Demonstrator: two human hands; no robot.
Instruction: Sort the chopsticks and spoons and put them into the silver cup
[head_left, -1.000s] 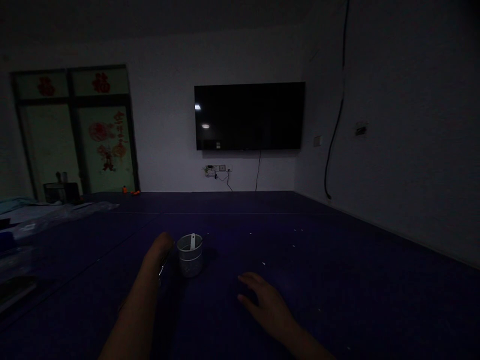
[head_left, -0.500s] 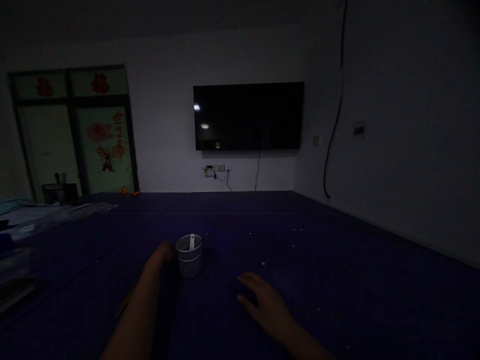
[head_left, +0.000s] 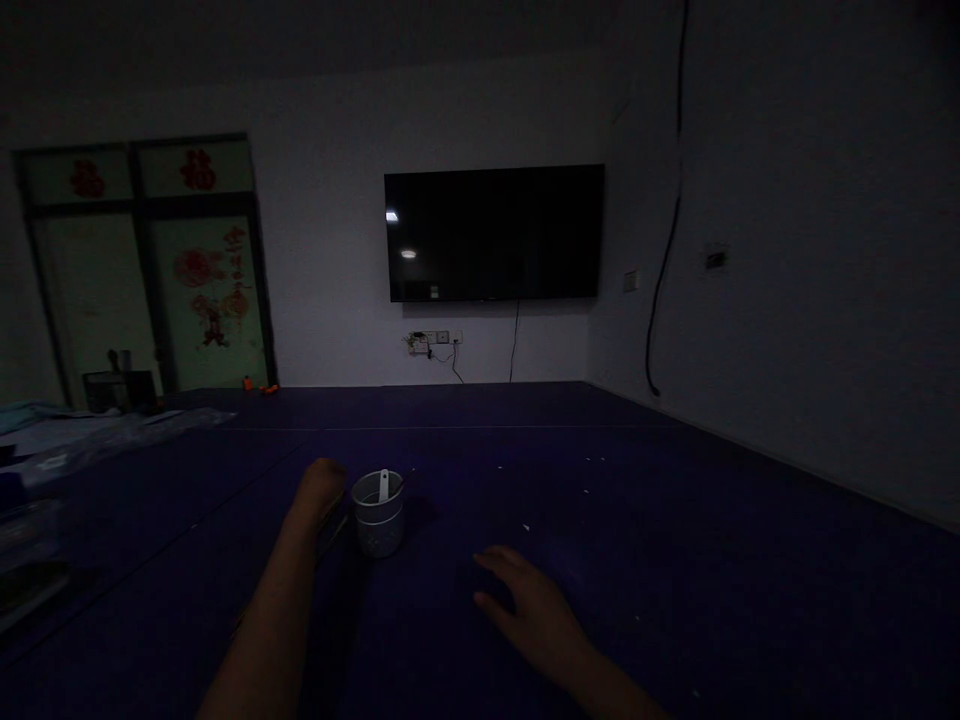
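Note:
The room is very dark. A small pale perforated cup (head_left: 379,522) stands on the dark blue surface (head_left: 675,560) with a white handle sticking up out of it. My left hand (head_left: 321,488) is curled closed just left of the cup, close to its rim. A thin, stick-like thing (head_left: 334,532) shows under the hand, too dim to name. My right hand (head_left: 525,600) lies flat on the surface to the right of the cup and nearer to me, fingers spread, holding nothing.
A black TV (head_left: 493,233) hangs on the far wall above a socket strip (head_left: 431,340) with cables. A door with red decorations (head_left: 210,290) is at the left. Clear plastic sheets and dark items (head_left: 60,450) lie on the surface's left side.
My left hand has shifted slightly beside the cup; the view has drifted a little. My right hand has stayed flat in place.

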